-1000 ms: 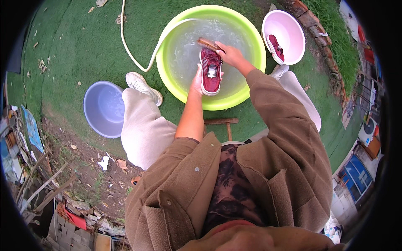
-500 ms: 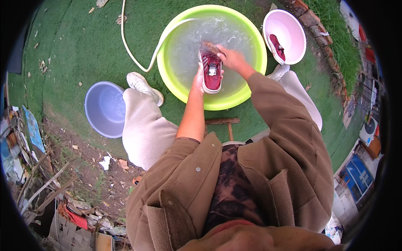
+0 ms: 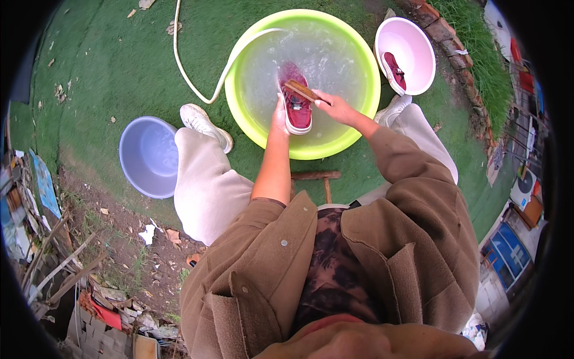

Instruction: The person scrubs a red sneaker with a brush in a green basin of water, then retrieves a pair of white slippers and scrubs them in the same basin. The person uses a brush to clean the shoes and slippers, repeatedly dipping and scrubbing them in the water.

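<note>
A dark red sneaker (image 3: 298, 117) with a white sole is tilted over a lime-green basin (image 3: 238, 113) of cloudy water, its toe dipped under the surface. My left hand (image 3: 279, 113) grips the shoe along its left side; the fingers underneath are hidden. In my right hand (image 3: 335, 107) is the handle of a brown wooden brush (image 3: 302, 90), whose head lies across the laces. The brush's bristles face down and cannot be seen. A white hose (image 3: 230, 63) runs over the basin's left rim into the water.
Right of the basin, a pink tub (image 3: 421, 57) has a second red sneaker (image 3: 394, 70) leaning on its rim. A blue-purple bucket (image 3: 149, 157) stands by my left leg. Before me is a small wooden stool (image 3: 315, 176). Bricks (image 3: 442, 36) edge the green turf; debris lies at lower left.
The brush has moved back from the submerged toe onto the laces, my right hand coming with it slightly lower and to the right. The shoe's toe has dipped further into the water.
</note>
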Action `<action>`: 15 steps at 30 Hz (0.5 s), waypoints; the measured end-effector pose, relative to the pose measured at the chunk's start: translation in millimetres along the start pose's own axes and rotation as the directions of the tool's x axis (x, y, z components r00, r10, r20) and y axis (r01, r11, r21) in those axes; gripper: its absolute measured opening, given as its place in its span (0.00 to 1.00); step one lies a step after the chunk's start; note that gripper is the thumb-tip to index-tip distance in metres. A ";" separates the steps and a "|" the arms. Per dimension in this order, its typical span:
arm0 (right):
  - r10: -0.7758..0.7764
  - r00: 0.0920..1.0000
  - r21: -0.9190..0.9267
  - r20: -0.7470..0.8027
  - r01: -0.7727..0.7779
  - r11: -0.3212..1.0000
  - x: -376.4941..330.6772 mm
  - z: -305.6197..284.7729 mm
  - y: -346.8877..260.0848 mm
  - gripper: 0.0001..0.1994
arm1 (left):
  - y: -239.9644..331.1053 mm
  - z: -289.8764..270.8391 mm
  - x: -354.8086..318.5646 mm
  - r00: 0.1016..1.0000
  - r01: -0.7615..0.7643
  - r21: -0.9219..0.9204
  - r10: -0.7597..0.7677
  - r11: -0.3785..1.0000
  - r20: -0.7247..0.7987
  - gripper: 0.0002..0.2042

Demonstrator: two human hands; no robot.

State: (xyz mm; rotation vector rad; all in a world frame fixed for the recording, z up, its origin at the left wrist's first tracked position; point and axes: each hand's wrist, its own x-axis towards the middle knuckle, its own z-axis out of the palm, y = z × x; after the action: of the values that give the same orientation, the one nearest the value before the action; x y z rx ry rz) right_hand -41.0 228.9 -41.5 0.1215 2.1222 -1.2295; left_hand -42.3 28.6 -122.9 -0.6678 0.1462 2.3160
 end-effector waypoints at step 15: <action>-0.074 0.995 -0.040 0.073 0.077 0.996 17.1 12.5 0.4 0.26 | -1.6 -8.4 5.5 0.995 0.037 -0.141 -0.049 0.989 -0.086 0.30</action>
State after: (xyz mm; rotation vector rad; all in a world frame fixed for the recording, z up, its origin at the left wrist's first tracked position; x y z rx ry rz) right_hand -47.7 214.9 -56.0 -0.0212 2.1065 -1.2124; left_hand -41.1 30.7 -132.8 -0.8366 0.0109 2.2707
